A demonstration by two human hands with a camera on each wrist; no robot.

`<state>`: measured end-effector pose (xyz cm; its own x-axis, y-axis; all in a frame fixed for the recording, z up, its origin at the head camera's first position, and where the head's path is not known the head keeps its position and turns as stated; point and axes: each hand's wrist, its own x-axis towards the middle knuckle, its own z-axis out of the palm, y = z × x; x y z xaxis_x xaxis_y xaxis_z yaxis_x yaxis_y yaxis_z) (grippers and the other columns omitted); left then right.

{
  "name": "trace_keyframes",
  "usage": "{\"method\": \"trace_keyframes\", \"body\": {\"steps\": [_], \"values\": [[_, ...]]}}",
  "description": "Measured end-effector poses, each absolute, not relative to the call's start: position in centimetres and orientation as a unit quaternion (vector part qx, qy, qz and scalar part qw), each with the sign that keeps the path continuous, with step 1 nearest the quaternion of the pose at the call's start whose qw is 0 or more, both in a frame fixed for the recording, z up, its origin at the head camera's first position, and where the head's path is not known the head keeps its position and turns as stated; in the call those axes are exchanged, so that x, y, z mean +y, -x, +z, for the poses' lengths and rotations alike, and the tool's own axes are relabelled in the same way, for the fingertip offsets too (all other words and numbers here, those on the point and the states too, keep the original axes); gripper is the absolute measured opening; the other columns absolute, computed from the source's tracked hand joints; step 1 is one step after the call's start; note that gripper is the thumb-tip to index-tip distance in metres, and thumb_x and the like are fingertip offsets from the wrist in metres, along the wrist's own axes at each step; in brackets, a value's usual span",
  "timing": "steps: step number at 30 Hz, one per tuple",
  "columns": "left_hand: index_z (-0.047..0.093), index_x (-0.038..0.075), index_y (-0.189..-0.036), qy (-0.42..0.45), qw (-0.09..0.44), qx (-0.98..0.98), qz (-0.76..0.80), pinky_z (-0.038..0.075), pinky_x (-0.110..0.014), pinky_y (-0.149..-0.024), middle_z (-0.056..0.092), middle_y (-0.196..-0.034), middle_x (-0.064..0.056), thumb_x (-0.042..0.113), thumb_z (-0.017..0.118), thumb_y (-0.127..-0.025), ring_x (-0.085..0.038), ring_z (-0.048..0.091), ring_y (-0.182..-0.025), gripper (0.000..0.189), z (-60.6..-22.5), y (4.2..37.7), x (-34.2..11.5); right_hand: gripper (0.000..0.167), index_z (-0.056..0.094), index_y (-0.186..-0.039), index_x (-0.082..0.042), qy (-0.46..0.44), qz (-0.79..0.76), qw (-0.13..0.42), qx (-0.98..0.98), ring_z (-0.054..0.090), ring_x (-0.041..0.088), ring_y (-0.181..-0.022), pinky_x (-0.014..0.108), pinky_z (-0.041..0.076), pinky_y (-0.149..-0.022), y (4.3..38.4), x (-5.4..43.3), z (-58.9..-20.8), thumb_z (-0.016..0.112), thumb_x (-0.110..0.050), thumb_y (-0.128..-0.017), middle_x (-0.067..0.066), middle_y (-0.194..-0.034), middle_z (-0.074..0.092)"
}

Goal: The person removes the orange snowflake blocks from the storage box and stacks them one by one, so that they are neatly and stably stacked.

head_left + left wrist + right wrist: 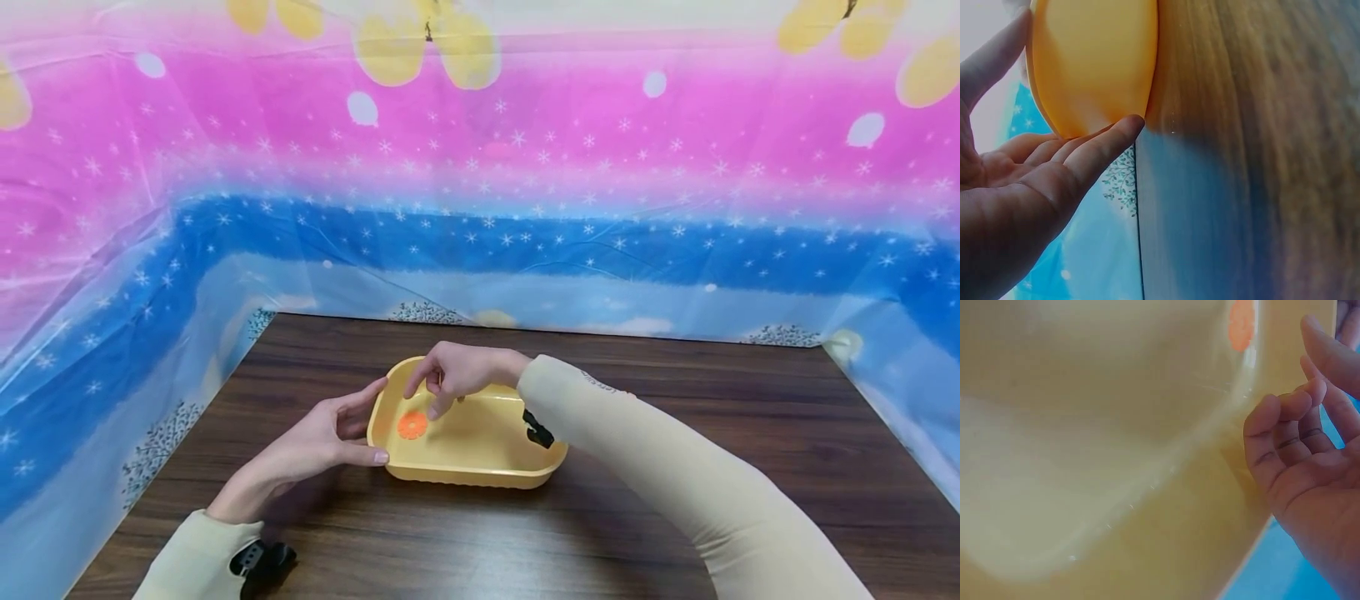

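Observation:
A yellow plastic tray (480, 437) with rounded corners stands on the table, and one orange notched disc (412, 425) lies flat inside its left end. My left hand (326, 437) holds that end of the tray, the thumb at the near corner and the fingers spread along the outer wall. In the left wrist view the fingertips touch the tray's side (1094, 56). Over the tray, just right of the disc, hangs my right hand (461, 375), holding nothing. Its index finger and thumb are extended and apart; the other fingers (1263, 434) curl loosely.
Dark wood-grain table (495, 542) surrounds the tray on all sides. Behind and to the left hangs a pink and blue patterned cloth (525, 242). A black strap device (262, 567) is on the left wrist, another (537, 429) on the right.

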<state>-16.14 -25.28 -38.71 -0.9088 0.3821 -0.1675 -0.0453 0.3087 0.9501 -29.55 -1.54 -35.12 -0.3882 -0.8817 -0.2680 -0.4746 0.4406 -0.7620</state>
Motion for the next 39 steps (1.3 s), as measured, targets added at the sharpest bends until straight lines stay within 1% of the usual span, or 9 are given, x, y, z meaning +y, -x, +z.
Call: {"method": "trace_keyframes", "body": {"steps": [4,8,13,16,20,29,36,39], "values": [[0.017,0.013,-0.168,-0.105,0.185,0.789,0.577,0.053,-0.045,-0.105,0.019,-0.171,-0.022,0.012,0.085,-0.087,-0.043,0.04,-0.146,0.105,-38.7,16.1,-25.3,0.04,0.072,-0.127,0.0,0.428,-0.299,0.339,0.783,0.039,0.007,-0.055,0.021,0.038,-0.052,29.5,-2.0,-36.2,0.08,0.003,-0.088,-0.001,-0.064,0.049],[0.017,0.014,-0.168,-0.105,0.186,0.788,0.578,0.054,-0.044,-0.104,0.02,-0.17,-0.023,0.011,0.085,-0.087,-0.043,0.041,-0.146,0.106,-38.6,16.1,-25.2,0.041,0.073,-0.126,0.002,0.426,-0.305,0.328,0.786,0.036,0.007,-0.051,0.02,0.036,-0.052,29.3,-2.4,-37.0,0.082,0.004,-0.086,-0.003,-0.059,0.046],[0.017,0.014,-0.168,-0.103,0.184,0.792,0.573,0.054,-0.043,-0.104,0.023,-0.169,-0.024,0.012,0.085,-0.087,-0.043,0.043,-0.145,0.106,-38.6,16.1,-25.2,0.042,0.073,-0.125,0.001,0.438,-0.293,0.318,0.788,0.036,0.006,-0.053,0.019,0.033,-0.057,29.4,-2.8,-38.0,0.083,0.003,-0.084,-0.003,-0.057,0.044],[0.017,0.014,-0.168,-0.101,0.184,0.792,0.573,0.054,-0.044,-0.103,0.024,-0.169,-0.024,0.013,0.086,-0.087,-0.044,0.043,-0.145,0.106,-38.5,16.1,-25.1,0.041,0.074,-0.125,-0.001,0.442,-0.278,0.317,0.791,0.039,0.007,-0.055,0.019,0.036,-0.06,29.4,-2.8,-38.3,0.083,0.002,-0.085,-0.003,-0.058,0.045],[0.017,0.014,-0.168,-0.099,0.186,0.792,0.573,0.054,-0.045,-0.104,0.024,-0.169,-0.024,0.013,0.086,-0.087,-0.044,0.042,-0.145,0.106,-38.4,16.1,-25.1,0.038,0.074,-0.124,-0.001,0.446,-0.271,0.308,0.795,0.04,0.009,-0.056,0.019,0.039,-0.064,29.3,-2.9,-38.5,0.081,0.002,-0.087,-0.003,-0.058,0.046],[0.018,0.015,-0.168,-0.097,0.183,0.795,0.57,0.054,-0.046,-0.104,0.024,-0.169,-0.023,0.014,0.086,-0.086,-0.044,0.043,-0.145,0.106,-38.4,16.0,-25.2,0.034,0.075,-0.121,-0.003,0.45,-0.259,0.284,0.806,0.043,0.008,-0.055,0.018,0.04,-0.063,29.0,-3.0,-38.9,0.081,0.001,-0.088,-0.004,-0.059,0.048],[0.019,0.016,-0.168,-0.097,0.181,0.797,0.568,0.053,-0.046,-0.105,0.023,-0.17,-0.022,0.013,0.086,-0.087,-0.044,0.043,-0.145,0.106,-38.4,16.0,-25.2,0.031,0.073,-0.115,-0.004,0.457,-0.25,0.271,0.809,0.047,0.007,-0.06,0.018,0.041,-0.065,28.7,-3.0,-38.7,0.084,0.0,-0.086,0.003,-0.068,0.055],[0.018,0.016,-0.168,-0.096,0.183,0.797,0.568,0.053,-0.045,-0.105,0.023,-0.17,-0.023,0.013,0.086,-0.087,-0.043,0.043,-0.145,0.107,-38.4,16.0,-25.2,0.032,0.072,-0.111,-0.004,0.465,-0.25,0.262,0.808,0.051,0.008,-0.067,0.018,0.043,-0.068,28.7,-2.9,-38.8,0.086,0.001,-0.083,0.005,-0.077,0.061]]}}
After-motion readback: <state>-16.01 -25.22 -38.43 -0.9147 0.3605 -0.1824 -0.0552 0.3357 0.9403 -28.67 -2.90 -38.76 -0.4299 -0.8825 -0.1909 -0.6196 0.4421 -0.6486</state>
